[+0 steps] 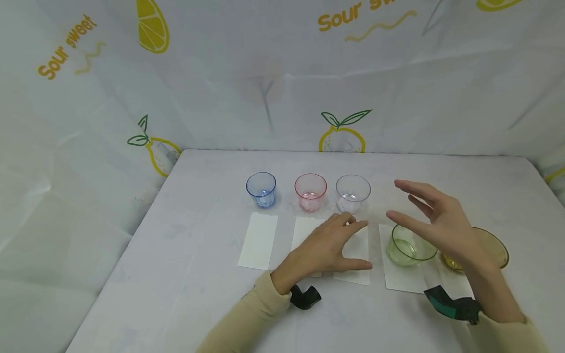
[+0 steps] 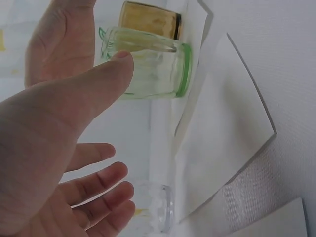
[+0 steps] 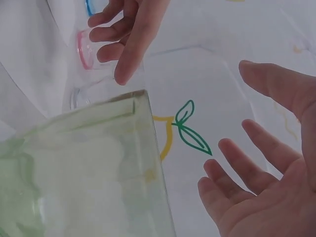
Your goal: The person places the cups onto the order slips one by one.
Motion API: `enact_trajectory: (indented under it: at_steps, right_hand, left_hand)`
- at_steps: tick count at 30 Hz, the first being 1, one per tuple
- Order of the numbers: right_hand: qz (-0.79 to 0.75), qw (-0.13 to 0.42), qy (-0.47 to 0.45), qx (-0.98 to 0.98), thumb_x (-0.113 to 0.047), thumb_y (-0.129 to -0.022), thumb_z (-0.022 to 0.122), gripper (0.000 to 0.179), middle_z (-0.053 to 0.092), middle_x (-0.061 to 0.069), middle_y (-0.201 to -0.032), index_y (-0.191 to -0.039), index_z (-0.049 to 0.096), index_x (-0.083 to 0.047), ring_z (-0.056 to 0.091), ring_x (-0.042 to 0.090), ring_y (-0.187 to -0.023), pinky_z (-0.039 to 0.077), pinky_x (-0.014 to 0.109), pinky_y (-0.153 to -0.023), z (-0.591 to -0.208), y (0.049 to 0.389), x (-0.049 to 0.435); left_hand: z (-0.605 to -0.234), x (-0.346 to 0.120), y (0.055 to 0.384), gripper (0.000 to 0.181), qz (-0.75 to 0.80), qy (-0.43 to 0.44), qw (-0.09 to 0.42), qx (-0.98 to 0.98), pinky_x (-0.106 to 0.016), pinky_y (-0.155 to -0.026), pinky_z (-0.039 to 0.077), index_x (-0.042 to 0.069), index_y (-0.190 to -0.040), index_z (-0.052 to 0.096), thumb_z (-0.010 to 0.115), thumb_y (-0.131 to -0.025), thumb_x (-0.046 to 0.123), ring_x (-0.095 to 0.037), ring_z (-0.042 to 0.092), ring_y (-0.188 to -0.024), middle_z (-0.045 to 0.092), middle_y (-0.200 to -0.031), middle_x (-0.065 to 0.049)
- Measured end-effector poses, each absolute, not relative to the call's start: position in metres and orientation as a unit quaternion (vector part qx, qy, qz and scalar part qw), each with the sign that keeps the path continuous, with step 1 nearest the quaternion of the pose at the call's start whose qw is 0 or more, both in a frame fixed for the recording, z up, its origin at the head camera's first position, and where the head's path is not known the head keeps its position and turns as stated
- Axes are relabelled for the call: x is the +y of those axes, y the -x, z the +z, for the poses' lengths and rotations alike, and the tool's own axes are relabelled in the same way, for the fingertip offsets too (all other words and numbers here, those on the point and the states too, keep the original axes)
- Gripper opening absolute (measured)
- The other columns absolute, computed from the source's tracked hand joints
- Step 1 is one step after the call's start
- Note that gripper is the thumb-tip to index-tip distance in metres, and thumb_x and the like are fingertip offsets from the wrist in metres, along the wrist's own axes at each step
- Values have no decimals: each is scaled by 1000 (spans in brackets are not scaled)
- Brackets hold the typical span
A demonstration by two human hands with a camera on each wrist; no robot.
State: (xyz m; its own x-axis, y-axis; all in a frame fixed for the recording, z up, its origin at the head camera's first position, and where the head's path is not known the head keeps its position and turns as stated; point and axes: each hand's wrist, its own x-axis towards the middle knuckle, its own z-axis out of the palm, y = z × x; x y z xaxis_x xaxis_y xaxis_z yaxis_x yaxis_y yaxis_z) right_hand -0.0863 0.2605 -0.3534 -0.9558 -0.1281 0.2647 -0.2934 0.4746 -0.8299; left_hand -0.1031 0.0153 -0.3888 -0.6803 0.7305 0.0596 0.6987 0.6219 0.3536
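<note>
white cloth printed with lemons (image 1: 220,103) hangs behind a pale table (image 1: 167,284). on it, the green glass (image 1: 402,252) stands upright on a white card (image 1: 399,277), between the two hands. the right hand (image 1: 441,223) is just beside it, its thumb crossing over the glass rim in the head view; the right wrist view shows a gap between fingers and glass. that hand is wide, thumb well apart from the fingers. the left hand (image 1: 328,245) is on the other side of the green glass, apart from it, its thumb and fingers also spread wide, over other white cards. just beside the green glass is the amber glass (image 1: 492,245), partly hidden by the right wrist. farther back, the clear glass (image 1: 352,198), pink glass (image 1: 310,200) and blue glass (image 1: 261,197) stand in a row, the blue one at the far left.
</note>
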Motion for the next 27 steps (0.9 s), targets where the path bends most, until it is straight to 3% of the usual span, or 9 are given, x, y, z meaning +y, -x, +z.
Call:
enact_trajectory:
  at_steps: [8, 16, 22, 24, 27]
  right_hand:
    - [509, 70, -108, -851, -8, -87, 81, 65, 55, -10, -143, -146, 54, -11, 46, -13, -129, 39, 1, -102, -350, 93, 247]
    - [529, 80, -123, -836, -4, -86, 80, 59, 56, -15, -135, -140, 59, -8, 45, -9, -130, 38, 4, -106, -351, 105, 227]
    - [522, 83, -112, -842, -8, -85, 82, 60, 55, -3, -139, -140, 58, -8, 41, -8, -132, 36, 6, -110, -352, 110, 218]
    - [520, 79, -102, -844, -9, -86, 82, 61, 54, 2, -141, -142, 57, -8, 41, -3, -136, 36, 11, -113, -352, 112, 217]
    - [522, 69, -85, -846, -13, -87, 82, 63, 51, 7, -147, -144, 56, -10, 41, 12, -142, 35, 29, -121, -352, 114, 214]
  left_hand:
    - [-387, -1, 103, 76, 183, -398, 66, 897, -19, -95, 48, 21, -145, 55, 79, -83, 57, -11, 53, -115, 57, -132, 2]
    - [-392, -14, 105, 74, 165, -395, 83, 900, -21, -93, 49, 22, -144, 56, 77, -83, 59, -11, 55, -112, 60, -128, 4]
    - [-396, -20, 109, 71, 170, -384, 85, 904, -22, -89, 50, 22, -141, 58, 78, -83, 56, -11, 55, -109, 61, -126, 4]
    - [-398, -21, 111, 71, 171, -380, 87, 905, -21, -88, 50, 22, -140, 58, 78, -83, 57, -10, 55, -108, 61, -125, 4]
    - [-400, -22, 113, 70, 171, -375, 93, 906, -20, -86, 50, 22, -140, 59, 78, -82, 57, -10, 54, -106, 61, -124, 4]
